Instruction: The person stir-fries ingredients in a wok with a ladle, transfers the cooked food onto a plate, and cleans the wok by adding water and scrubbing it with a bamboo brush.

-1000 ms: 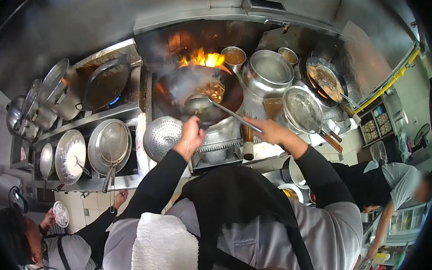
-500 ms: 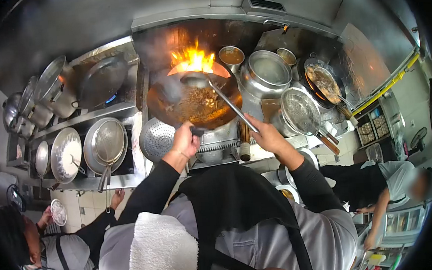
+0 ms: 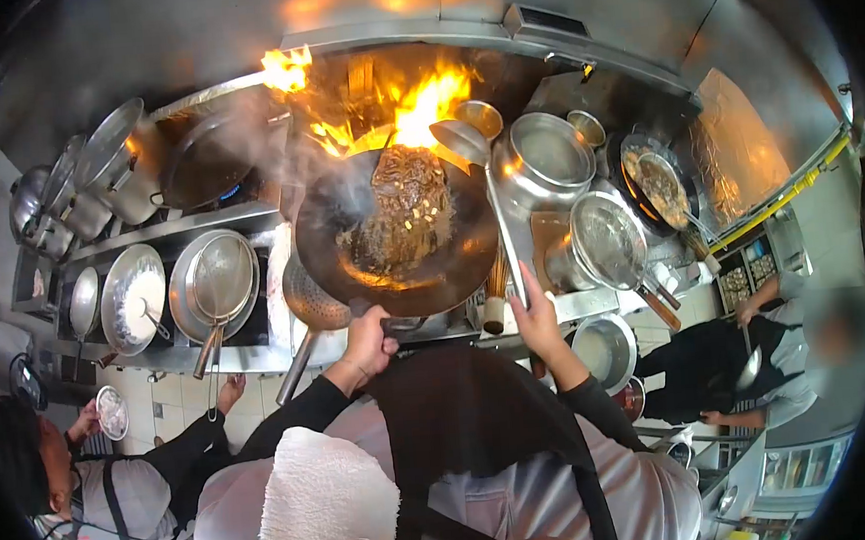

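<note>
My left hand (image 3: 366, 347) is closed on the near handle of a large dark wok (image 3: 329, 222). Browned food in small pieces (image 3: 415, 196) spreads up the far side of the wok, and part of it appears lifted. My right hand (image 3: 534, 313) grips the long metal handle of a ladle (image 3: 501, 220), whose bowl is above the wok's far right rim. Tall flames (image 3: 431, 108) rise behind the wok, with smoke over its left side. A perforated strainer (image 3: 312, 300) lies against the wok's left edge.
To the left are several pots (image 3: 124, 191), a dark pan (image 3: 207, 165) and mesh strainers (image 3: 221, 280). On the right stand a steel pot (image 3: 550, 151), a strainer over a pot (image 3: 608, 241) and another wok (image 3: 649, 217). Co-workers (image 3: 117, 493) (image 3: 730, 370) are on both sides.
The wok has tilted toward me and its food has spread up the far side. The ladle has swung out rightward. Flames have spread, and the right co-worker now holds a ladle.
</note>
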`<action>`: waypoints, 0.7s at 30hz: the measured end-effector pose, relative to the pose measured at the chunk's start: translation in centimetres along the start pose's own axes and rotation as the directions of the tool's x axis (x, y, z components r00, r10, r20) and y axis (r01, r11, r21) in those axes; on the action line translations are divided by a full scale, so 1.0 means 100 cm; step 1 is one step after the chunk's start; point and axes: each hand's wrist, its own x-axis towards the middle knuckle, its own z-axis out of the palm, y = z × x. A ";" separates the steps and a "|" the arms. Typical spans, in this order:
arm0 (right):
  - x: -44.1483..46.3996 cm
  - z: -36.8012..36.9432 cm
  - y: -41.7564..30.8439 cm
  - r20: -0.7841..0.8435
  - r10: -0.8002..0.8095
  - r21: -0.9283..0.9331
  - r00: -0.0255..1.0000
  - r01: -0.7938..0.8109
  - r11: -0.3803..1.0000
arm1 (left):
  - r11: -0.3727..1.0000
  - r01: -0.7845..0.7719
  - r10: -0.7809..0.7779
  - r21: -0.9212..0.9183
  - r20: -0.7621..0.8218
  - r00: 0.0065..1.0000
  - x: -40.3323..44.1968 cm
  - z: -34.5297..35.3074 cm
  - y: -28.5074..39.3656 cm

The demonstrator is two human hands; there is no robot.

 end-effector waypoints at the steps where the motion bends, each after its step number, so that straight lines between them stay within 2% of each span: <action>1: -0.005 -0.004 0.000 0.003 0.042 0.043 0.999 -0.042 0.998 | 0.999 0.052 -0.052 -0.003 0.031 0.998 0.007 -0.002 0.004; 3: -0.007 -0.004 0.002 -0.003 0.088 0.095 0.996 -0.088 0.992 | 0.986 0.155 -0.151 -0.063 0.063 0.986 0.027 0.027 0.038; 4: -0.005 -0.004 0.003 -0.013 0.090 0.100 0.996 -0.088 0.991 | 0.972 0.202 -0.193 -0.118 0.081 0.978 0.073 0.026 0.036; 6: -0.006 -0.001 0.001 0.021 0.184 0.255 0.983 -0.183 0.949 | 0.991 0.132 -0.130 -0.029 0.058 0.990 0.096 0.047 0.038; 7: -0.007 -0.001 -0.004 0.032 0.215 0.306 0.976 -0.215 0.928 | 0.995 0.101 -0.101 -0.004 0.072 0.992 0.111 0.034 0.027; 8: -0.010 -0.004 -0.012 0.092 0.375 0.348 0.922 -0.383 0.856 | 0.997 0.070 -0.071 0.022 0.089 0.993 0.123 0.020 0.015; 10: -0.014 -0.012 -0.015 0.084 0.374 0.301 0.924 -0.381 0.874 | 0.985 0.017 -0.021 0.170 0.025 0.999 0.070 0.000 -0.007; 11: -0.015 -0.016 -0.017 0.081 0.373 0.278 0.924 -0.381 0.882 | 0.984 -0.077 0.073 0.161 0.032 0.997 0.046 -0.012 -0.023; 12: -0.014 -0.017 -0.010 -0.009 0.156 0.143 0.988 -0.153 0.978 | 0.980 -0.125 0.120 0.152 0.038 0.992 0.038 -0.010 -0.022; 13: -0.020 -0.023 -0.005 0.041 0.237 0.185 0.971 -0.240 0.953 | 0.975 -0.172 0.167 0.143 0.044 0.985 0.029 -0.009 -0.020; 15: -0.026 -0.023 0.008 0.052 0.247 0.141 0.968 -0.252 0.957 | 0.993 0.075 -0.079 0.089 0.040 0.996 0.037 0.001 0.008; 16: -0.028 -0.025 0.006 0.059 0.252 0.119 0.966 -0.258 0.959 | 0.989 0.144 -0.147 0.046 0.078 0.986 0.058 0.014 0.026; 17: -0.030 -0.027 0.004 0.067 0.257 0.097 0.964 -0.262 0.960 | 0.987 0.158 -0.159 -0.028 -0.016 0.987 0.071 0.037 0.036; 19: -0.023 -0.033 -0.022 0.244 0.461 0.289 0.853 -0.518 0.805 | 0.986 0.161 -0.159 -0.046 0.045 0.986 0.114 0.040 0.032; 20: -0.023 -0.029 -0.026 0.246 0.460 0.290 0.853 -0.518 0.805 | 0.983 0.182 -0.180 -0.029 0.067 0.981 0.128 0.036 0.027; 21: -0.025 -0.025 -0.029 0.227 0.464 0.353 0.857 -0.516 0.781 | 0.993 0.117 -0.119 0.028 0.059 0.991 0.132 0.015 0.011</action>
